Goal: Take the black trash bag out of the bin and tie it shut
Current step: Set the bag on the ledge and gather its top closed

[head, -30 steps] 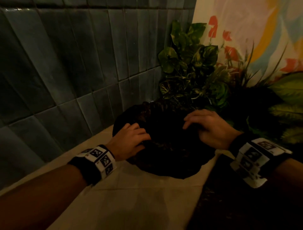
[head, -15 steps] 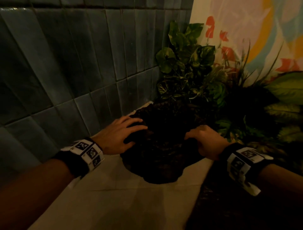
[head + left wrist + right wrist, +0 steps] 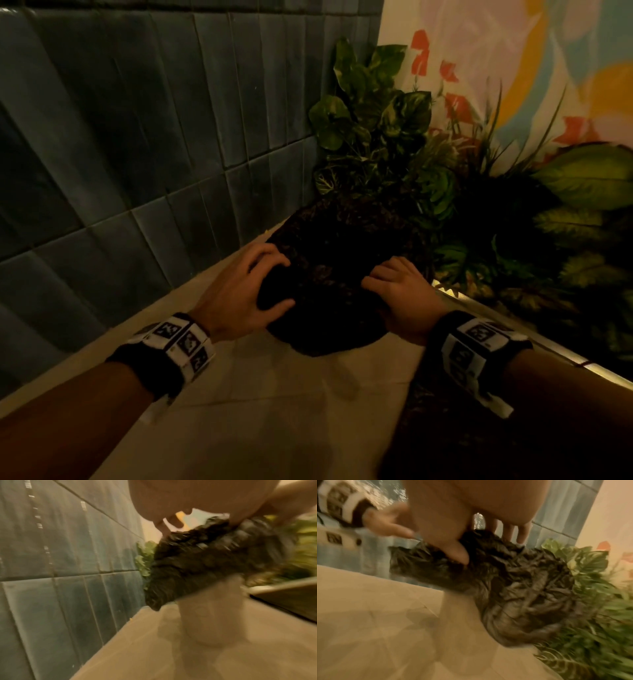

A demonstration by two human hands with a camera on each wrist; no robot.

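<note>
the black trash bag (image 3: 337, 274) sits crumpled over the pale bin (image 3: 212, 615) (only its side shows). the left hand (image 3: 239, 294) grips its near left edge, the right hand (image 3: 400, 301) pinches its right edge. green plants (image 3: 376, 137) stand just behind, by the tiled wall (image 3: 137, 137).

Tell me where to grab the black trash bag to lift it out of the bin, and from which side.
Probably the gathered rim of the black trash bag, from above on both sides: the plastic bunches over the pale bin mouth. The left hand and right hand already grip opposite edges there.
</note>
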